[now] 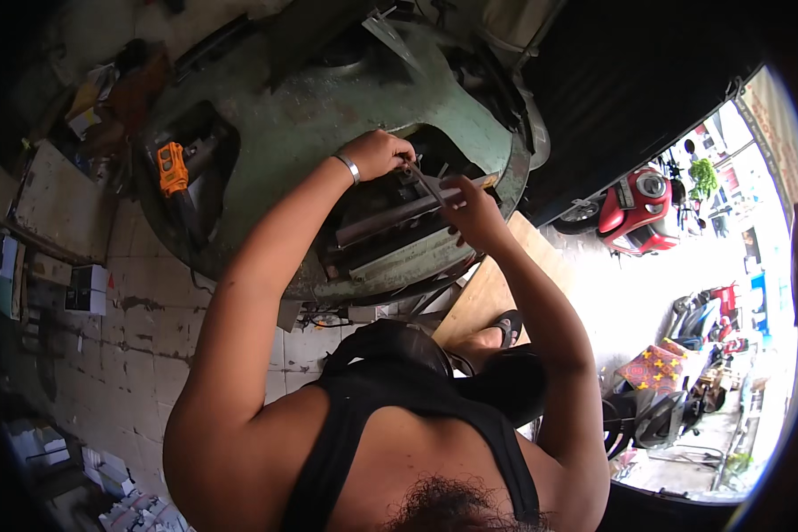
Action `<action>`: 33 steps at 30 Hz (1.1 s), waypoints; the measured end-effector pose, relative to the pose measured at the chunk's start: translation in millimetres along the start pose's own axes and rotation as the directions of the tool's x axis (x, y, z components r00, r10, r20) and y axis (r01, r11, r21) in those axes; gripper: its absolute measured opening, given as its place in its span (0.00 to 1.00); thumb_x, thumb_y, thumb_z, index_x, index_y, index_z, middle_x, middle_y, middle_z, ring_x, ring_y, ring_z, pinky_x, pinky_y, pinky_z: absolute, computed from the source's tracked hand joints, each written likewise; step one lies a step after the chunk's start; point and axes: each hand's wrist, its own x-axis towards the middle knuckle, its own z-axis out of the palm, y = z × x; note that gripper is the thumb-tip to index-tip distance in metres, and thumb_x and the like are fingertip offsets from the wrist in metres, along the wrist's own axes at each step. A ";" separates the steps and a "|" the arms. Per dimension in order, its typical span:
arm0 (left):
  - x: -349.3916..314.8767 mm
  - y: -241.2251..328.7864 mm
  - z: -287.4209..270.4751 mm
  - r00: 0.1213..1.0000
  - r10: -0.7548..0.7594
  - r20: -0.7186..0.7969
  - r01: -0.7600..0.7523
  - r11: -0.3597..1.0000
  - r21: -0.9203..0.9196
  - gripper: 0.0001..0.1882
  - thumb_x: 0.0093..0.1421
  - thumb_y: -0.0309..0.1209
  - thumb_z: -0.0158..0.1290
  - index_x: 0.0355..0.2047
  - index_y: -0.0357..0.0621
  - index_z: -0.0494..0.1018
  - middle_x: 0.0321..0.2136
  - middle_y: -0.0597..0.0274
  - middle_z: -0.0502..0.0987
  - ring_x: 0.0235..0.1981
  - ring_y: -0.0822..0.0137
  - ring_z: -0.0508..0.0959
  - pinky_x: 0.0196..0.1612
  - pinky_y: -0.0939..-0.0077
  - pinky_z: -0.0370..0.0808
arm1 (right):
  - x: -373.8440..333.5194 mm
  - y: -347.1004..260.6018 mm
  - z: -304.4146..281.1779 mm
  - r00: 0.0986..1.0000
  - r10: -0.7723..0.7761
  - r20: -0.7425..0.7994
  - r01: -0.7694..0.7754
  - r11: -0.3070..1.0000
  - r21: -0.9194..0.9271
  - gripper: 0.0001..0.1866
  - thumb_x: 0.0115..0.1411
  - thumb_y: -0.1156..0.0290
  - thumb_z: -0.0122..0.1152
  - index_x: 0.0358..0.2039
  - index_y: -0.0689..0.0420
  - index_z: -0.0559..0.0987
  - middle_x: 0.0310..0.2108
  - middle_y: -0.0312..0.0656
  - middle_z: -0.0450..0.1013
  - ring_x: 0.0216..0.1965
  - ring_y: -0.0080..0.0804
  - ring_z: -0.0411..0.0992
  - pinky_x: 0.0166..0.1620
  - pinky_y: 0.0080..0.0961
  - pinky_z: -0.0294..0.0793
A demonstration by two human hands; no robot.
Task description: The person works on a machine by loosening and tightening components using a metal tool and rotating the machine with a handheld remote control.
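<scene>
Both my hands are over an opening in the edge of a large green metal machine top (284, 124). My left hand (379, 156), with a metal band at the wrist, has its fingertips pinched together at the far end of a thin grey metal strip (427, 183). My right hand (476, 215) closes its fingers around the near end of that strip. A yellowish tip (486, 180) shows beside the right fingers; what it belongs to is unclear. Below my hands a dark metal bar (386, 222) lies slanted across the opening.
An orange device (172, 168) sits in the left opening of the machine. A wooden board (528, 266) lies at the right below it, near my sandalled foot (483, 340). White boxes (87, 289) stand on the tiled floor at left. A red scooter (637, 211) is parked outside at right.
</scene>
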 end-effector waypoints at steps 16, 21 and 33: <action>10.9 11.1 -0.2 0.994 0.017 0.106 -0.010 0.998 -0.067 0.08 0.59 0.27 0.59 0.40 0.46 0.82 0.34 0.62 0.86 0.36 0.59 0.86 0.44 0.66 0.80 | -55.3 24.2 -11.3 1.000 0.016 -0.018 -0.017 0.997 -0.070 0.20 0.62 0.78 0.62 0.55 0.59 0.75 0.37 0.45 0.78 0.25 0.32 0.82 0.22 0.26 0.79; 12.2 10.6 0.7 0.995 0.032 0.095 -0.029 0.999 -0.037 0.08 0.59 0.27 0.59 0.40 0.47 0.82 0.34 0.62 0.86 0.36 0.57 0.85 0.43 0.66 0.80 | -57.7 20.5 -10.9 0.998 0.054 0.017 -0.054 0.998 -0.039 0.21 0.62 0.78 0.62 0.56 0.59 0.74 0.37 0.44 0.78 0.27 0.32 0.82 0.23 0.26 0.80; 9.0 12.3 -2.4 0.989 0.018 0.146 -0.009 0.998 -0.059 0.19 0.59 0.47 0.66 0.40 0.46 0.81 0.34 0.57 0.85 0.36 0.54 0.84 0.43 0.64 0.78 | -67.6 34.9 -12.2 0.998 0.041 0.040 -0.038 0.997 -0.059 0.27 0.55 0.74 0.69 0.56 0.53 0.74 0.37 0.43 0.79 0.31 0.40 0.81 0.38 0.34 0.78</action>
